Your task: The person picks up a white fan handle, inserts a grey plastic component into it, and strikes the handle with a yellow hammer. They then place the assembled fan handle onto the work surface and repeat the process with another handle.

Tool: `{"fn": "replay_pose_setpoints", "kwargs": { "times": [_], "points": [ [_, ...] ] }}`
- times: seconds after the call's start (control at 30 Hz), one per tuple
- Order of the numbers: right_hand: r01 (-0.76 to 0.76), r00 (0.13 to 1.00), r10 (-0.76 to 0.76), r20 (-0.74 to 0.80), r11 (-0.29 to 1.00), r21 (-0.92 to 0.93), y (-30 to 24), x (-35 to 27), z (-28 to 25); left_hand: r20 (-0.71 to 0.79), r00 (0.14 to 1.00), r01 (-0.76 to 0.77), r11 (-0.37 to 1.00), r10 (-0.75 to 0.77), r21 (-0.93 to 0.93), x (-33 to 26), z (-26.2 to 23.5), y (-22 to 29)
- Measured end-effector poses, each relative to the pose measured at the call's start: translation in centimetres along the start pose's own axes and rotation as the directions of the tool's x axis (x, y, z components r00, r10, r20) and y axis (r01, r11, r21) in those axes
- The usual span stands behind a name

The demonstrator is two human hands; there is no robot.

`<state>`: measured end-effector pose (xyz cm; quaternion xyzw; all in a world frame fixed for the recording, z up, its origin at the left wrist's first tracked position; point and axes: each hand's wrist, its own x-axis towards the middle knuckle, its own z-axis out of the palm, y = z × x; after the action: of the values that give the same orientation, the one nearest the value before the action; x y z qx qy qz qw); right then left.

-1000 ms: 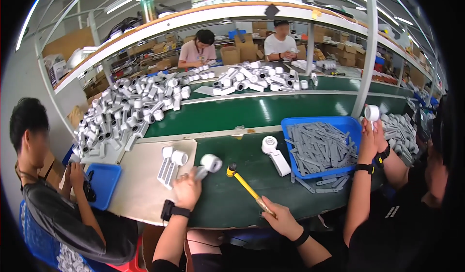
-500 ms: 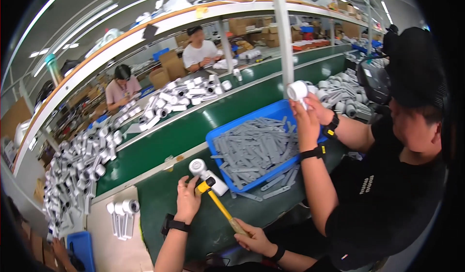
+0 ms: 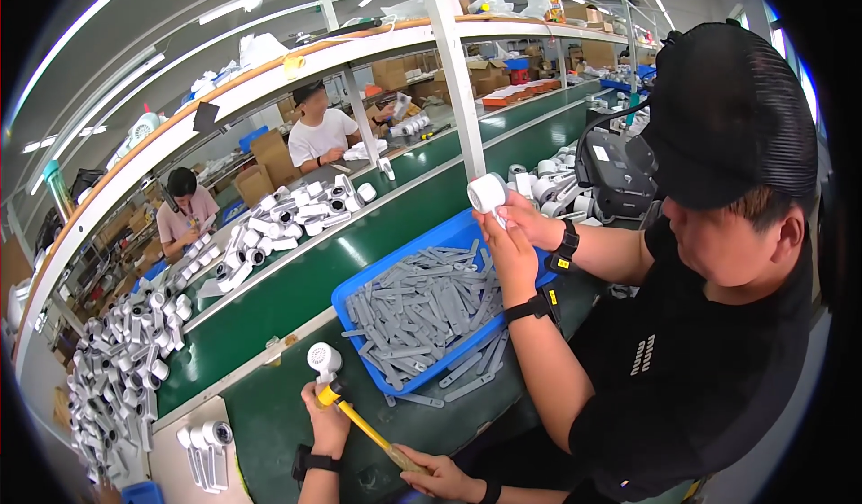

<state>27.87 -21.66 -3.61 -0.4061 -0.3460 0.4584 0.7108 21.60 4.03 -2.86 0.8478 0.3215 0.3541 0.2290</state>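
- While the left hand (image 3: pixel 328 421) presses on the green bench (image 3: pixel 269 423), its fingers are curled together around the stem of a white part (image 3: pixel 323 360) standing upright at 12 o'clock from the hand; the exact finger contact is partly hidden by the mallet.
- The right hand (image 3: pixel 440 477), at 4 o'clock from the left, is clamped on the wooden end of a mallet (image 3: pixel 355 414); the yellow shaft slants up toward 10 o'clock and the dark head sits just beside the base of the white part, above the left hand's knuckles.
- Both wrists wear black bands.
- At 2 o'clock from the white part stands a blue bin (image 3: pixel 355 293) filled with grey strips (image 3: pixel 422 311); a few strips lie loose on the bench by its near edge.
- At 8 o'clock from the left hand, more white parts lie on a pale board (image 3: pixel 175 468).
- A co-worker (image 3: pixel 709 324) in a black cap and shirt sits at 3 o'clock, holding a white cylinder (image 3: pixel 488 192) in both hands over the bin's far corner.
- Beyond the bin runs a green conveyor (image 3: pixel 296 289), with a heap of white pieces (image 3: pixel 126 360) at 10 o'clock and two more people seated across it.
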Motion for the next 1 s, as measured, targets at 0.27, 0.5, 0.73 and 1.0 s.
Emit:
{"fn": "replay_pose_setpoints", "kwargs": {
  "times": [0.27,0.5,0.73,1.0],
  "points": [
    [-0.013,0.999,0.014,0.042,0.999,-0.033,-0.3,-0.2,-0.4,0.193,0.964,0.231,0.940,-0.184,-0.253,-4.9,-7.5,-0.2],
    [-0.057,0.996,0.065,0.061,0.991,-0.125,-1.3,-0.4,0.0,-0.078,0.989,0.134,0.989,-0.129,0.062,-8.6,-10.1,0.3],
    [0.198,0.980,-0.154,0.127,0.834,-0.516,0.0,0.7,-0.5,-0.010,0.993,0.115,0.991,-0.115,0.074,-8.2,-11.0,-0.8],
    [0.297,0.955,-0.173,0.242,0.583,-0.756,-5.0,0.4,3.0,-0.059,0.998,0.038,0.999,-0.037,0.027,-8.3,-10.6,-1.8]
  ]
}}
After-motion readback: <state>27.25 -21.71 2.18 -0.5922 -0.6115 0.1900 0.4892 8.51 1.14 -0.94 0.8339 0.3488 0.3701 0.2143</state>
